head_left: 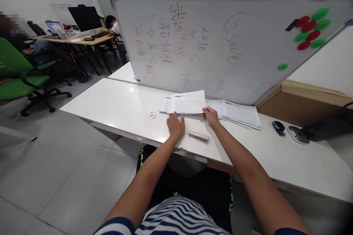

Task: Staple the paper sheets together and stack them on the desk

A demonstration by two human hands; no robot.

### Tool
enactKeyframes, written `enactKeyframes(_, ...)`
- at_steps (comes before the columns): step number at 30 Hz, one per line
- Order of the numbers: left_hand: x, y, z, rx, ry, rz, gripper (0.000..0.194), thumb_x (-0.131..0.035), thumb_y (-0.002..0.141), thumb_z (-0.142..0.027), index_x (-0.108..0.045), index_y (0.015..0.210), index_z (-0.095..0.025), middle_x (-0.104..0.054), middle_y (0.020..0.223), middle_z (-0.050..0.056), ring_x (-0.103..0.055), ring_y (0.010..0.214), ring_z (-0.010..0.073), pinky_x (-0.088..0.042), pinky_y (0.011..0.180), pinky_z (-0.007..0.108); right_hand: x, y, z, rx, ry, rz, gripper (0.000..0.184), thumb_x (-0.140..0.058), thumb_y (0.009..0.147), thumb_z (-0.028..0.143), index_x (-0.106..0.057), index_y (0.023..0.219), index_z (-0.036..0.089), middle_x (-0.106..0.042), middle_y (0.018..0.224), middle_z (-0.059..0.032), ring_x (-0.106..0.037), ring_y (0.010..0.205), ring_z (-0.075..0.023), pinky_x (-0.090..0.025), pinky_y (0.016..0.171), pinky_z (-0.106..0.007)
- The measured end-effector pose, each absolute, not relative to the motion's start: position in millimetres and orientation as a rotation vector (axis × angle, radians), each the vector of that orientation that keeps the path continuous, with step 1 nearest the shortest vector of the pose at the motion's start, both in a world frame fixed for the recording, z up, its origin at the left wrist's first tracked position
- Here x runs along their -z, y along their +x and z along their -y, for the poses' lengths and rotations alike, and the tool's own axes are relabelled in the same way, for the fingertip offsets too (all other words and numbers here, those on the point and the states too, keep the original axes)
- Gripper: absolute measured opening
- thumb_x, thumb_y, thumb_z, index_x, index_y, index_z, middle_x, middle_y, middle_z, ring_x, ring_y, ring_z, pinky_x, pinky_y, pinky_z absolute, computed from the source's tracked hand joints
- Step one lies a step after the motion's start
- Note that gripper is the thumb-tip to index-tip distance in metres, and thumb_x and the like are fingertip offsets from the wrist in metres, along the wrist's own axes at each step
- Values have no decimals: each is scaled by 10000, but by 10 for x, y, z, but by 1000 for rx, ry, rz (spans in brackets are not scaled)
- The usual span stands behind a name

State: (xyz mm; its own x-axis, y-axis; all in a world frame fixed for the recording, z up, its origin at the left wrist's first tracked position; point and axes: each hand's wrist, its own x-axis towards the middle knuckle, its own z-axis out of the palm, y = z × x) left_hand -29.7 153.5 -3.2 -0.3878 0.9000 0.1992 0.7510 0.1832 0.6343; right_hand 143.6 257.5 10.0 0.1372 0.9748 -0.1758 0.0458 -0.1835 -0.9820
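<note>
A stack of printed sheets [189, 102] with a dark logo heading lies on the white desk in front of me. My right hand [211, 116] pinches its lower right corner between thumb and fingers. Along the lower edge, my left hand [175, 126] rests with fingers stretched out and the thumb apart, its fingertips at the paper. Just below and between my hands is a light grey stapler [198, 135]. A second, fanned-out pile of sheets [241, 114] sits right of my right hand. Left of the stack lies a small white curled item [152, 115].
Behind the papers stands a whiteboard [209, 44] with red writing and round magnets [313, 36]. To the right are a cardboard box [300, 104], a dark small object [278, 127] and a monitor base [298, 134]. People sit near another desk [93, 42] and a green chair [22, 66].
</note>
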Motion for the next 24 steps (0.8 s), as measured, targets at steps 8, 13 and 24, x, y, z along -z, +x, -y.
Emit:
enactKeyframes(8, 16, -343, -1499, -1212, 1478, -2136, 575, -301, 1005, -428, -244, 1490, -124, -545, 1390, 174, -465, 1344, 240, -241, 1169, 436, -134, 1529, -2499, -1168, -1510, 1047, 158, -689, 826, 290, -594, 815, 165, -612, 581, 8, -587, 468, -98, -452, 411, -169)
enactKeyframes(13, -18, -383, -1458, -1334, 1350, -2011, 528, -347, 1007, -399, -270, 1468, -153, -629, 1273, 123, -574, 1217, 203, -351, 1092, 369, -114, 1543, -2473, -1163, -1547, 1060, 130, -640, 860, 275, -572, 815, 174, -616, 578, 0, -606, 470, -118, -446, 395, -181)
enactKeyframes(24, -39, -391, -1451, -1297, 1349, -1981, 410, -374, 1003, -382, -395, 1362, -184, -667, 1195, 95, -625, 1142, 195, -337, 1099, 388, -130, 1485, -2484, -1208, -1612, 995, 90, -593, 839, 270, -603, 851, 181, -646, 702, -1, -602, 543, -106, -455, 424, -173)
